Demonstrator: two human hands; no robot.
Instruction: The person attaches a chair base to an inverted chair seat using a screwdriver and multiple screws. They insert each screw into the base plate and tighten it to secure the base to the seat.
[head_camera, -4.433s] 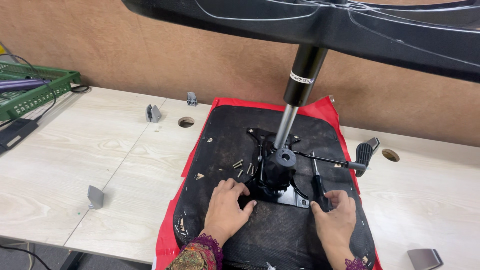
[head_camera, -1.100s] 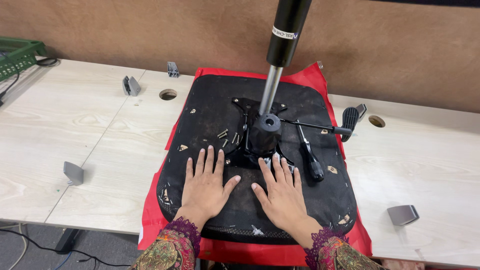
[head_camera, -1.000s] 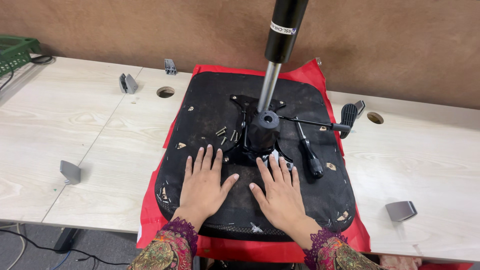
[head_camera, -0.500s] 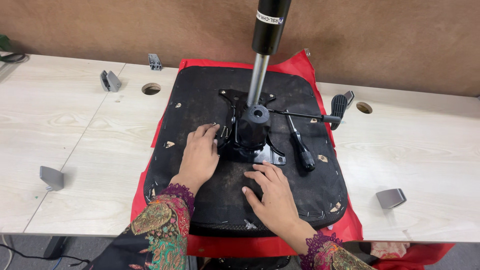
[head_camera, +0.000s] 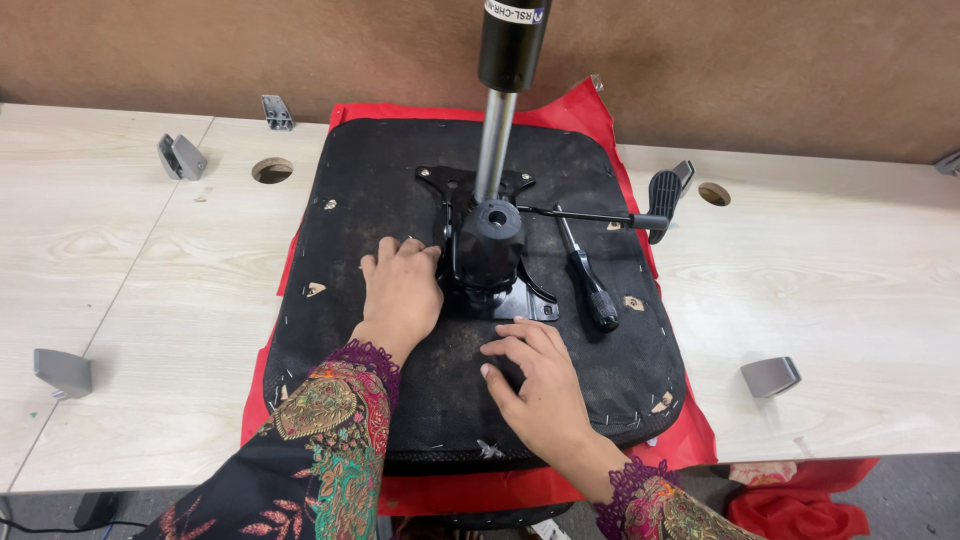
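An upturned chair seat (head_camera: 400, 180), black underside facing up, lies flat on a red cloth (head_camera: 585, 110) in the middle of the pale wooden surface (head_camera: 100, 260); bolted to its centre is a black metal mechanism plate (head_camera: 490, 255), from which a silver gas-lift column (head_camera: 495, 140) with a black upper sleeve rises straight up and out of view; a thin lever with a black paddle handle (head_camera: 662, 192) sticks out from the mechanism toward the right; my left hand (head_camera: 402, 290) rests palm down on the seat's underside, fingers loosely curled, fingertips touching the left edge of the plate, gripping nothing that I can make out; my right hand (head_camera: 535, 380) lies open and flat on the fabric just in front of the plate's near edge, fingers spread, holding nothing; a black-handled screwdriver (head_camera: 590, 280) lies on the seat just to the right of the plate, apart from both hands; both of my wrists show patterned embroidered sleeves; farther out, small grey plastic brackets (head_camera: 770, 376) sit scattered on the surface to the left and right, and two round cable holes (head_camera: 273, 170) open near the far edge.
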